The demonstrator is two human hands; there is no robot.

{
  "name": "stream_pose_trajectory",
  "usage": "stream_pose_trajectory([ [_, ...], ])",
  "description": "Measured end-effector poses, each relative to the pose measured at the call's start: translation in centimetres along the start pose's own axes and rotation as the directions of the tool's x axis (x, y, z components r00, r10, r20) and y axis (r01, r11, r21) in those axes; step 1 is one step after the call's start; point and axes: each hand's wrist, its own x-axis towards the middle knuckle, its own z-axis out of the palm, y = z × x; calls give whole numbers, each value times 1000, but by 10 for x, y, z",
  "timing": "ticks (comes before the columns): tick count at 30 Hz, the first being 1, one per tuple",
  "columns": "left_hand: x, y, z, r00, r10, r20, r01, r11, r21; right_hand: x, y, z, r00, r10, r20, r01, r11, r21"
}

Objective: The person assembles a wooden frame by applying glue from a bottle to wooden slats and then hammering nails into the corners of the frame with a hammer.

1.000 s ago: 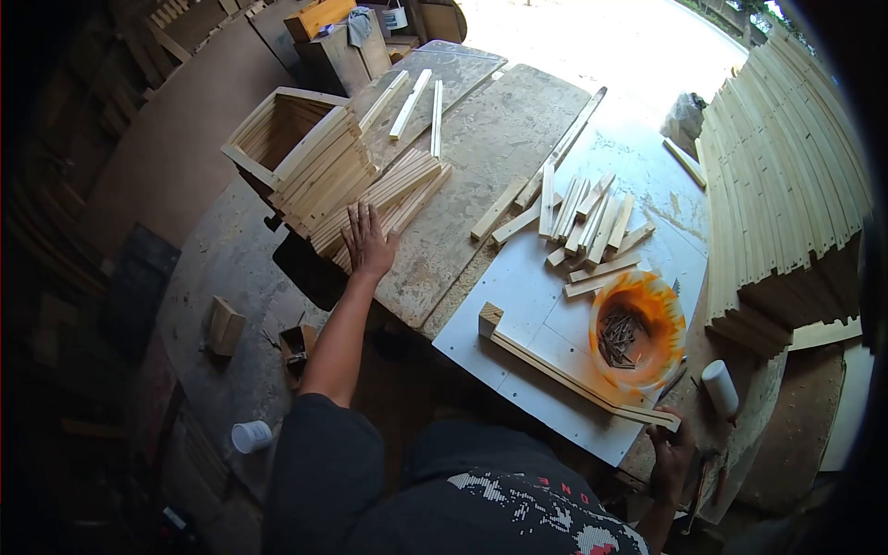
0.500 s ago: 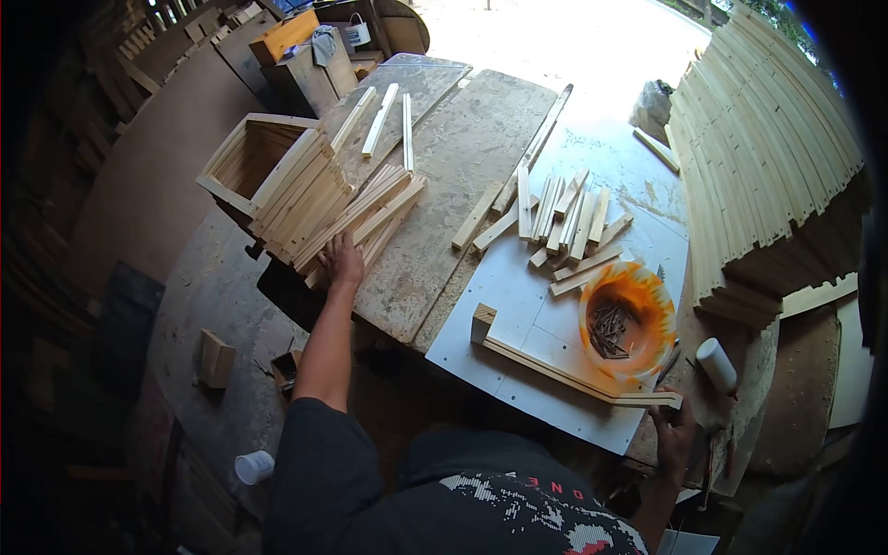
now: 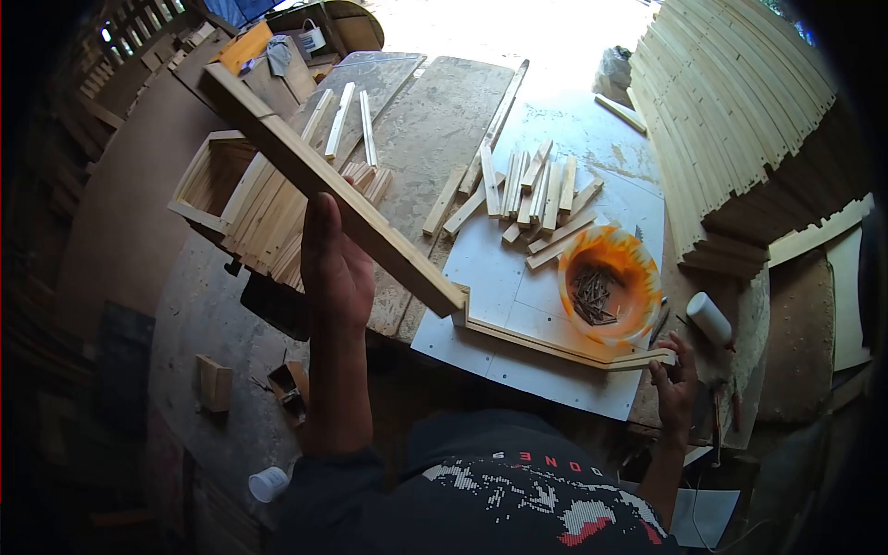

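Note:
My left hand (image 3: 339, 273) is raised over the bench, closed around a long wooden strip (image 3: 324, 180). The thumb lies along the near side, and the other fingers are mostly hidden. This strip slants from upper left down to the right, its lower end overlapping the corner of a wooden frame piece (image 3: 536, 346) in this view. At the frame piece's right end, my right hand (image 3: 678, 377) grips the wood between thumb and fingers. An orange-and-white bowl (image 3: 640, 264) of nails (image 3: 594, 294) sits just behind the frame piece on the white board (image 3: 444, 342).
Short wooden sticks (image 3: 546, 190) lie in a heap on the board. To the left is a stack of wooden frames (image 3: 268, 208); a tall stack of slats (image 3: 731, 120) rises at right. A white bottle (image 3: 710, 318) stands beyond my right hand. Thin sticks (image 3: 340, 120) lie farther back.
My left hand has lifted a wooden strip from the pile at left and brought it up toward the camera. The right hand stays on the frame piece; the view has shifted slightly.

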Motion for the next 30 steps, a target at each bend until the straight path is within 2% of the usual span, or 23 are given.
stream_pose_trajectory([
  [2, -20, -1, 13, 967, 25, 255, -17, 999, -37, 0, 3, 0, 999, -20, -29, 20, 1000, -20],
  [3, -31, -8, 19, 921, 34, 387, -7, 997, -71, -1, -4, 1, 1000, -8, -27, 8, 1000, 14],
  [4, -41, -19, 22, 878, 56, 476, -88, 995, 47, -1, 1, 2, 998, -48, -37, 48, 999, -4],
  [5, -55, -25, 37, 837, 42, 546, -119, 987, 107, -1, 4, 2, 999, -23, -43, 25, 999, 28],
  [7, -79, -49, 54, 737, -80, 671, -3, 993, 121, -1, 5, 4, 997, -52, -55, 55, 998, 38],
  [9, -104, -78, 64, 701, -194, 686, 103, 980, 173, -3, 6, 4, 997, -41, -59, 44, 997, 57],
  [12, -132, -107, 75, 622, -397, 675, 370, 909, 194, -5, 7, 4, 996, 1, -86, 6, 997, 77],
  [15, -143, -118, 82, 548, -530, 647, 515, 823, 238, -6, -3, 7, 994, 8, -107, 11, 985, 170],
  [16, -145, -120, 84, 525, -561, 640, 553, 797, 244, -6, 8, 3, 996, 33, -82, -26, 995, 92],
  [25, -161, -134, 72, 477, -648, 594, 609, 731, 309, -7, 12, 2, 983, -172, -71, 180, 976, 127],
  [29, -165, -150, 56, 481, -688, 543, 693, 678, 245, -6, 20, -1, 973, -226, -51, 229, 971, 74],
  [30, -166, -153, 51, 472, -687, 552, 694, 676, 248, -7, 21, -1, 980, -194, -45, 198, 975, 105],
])
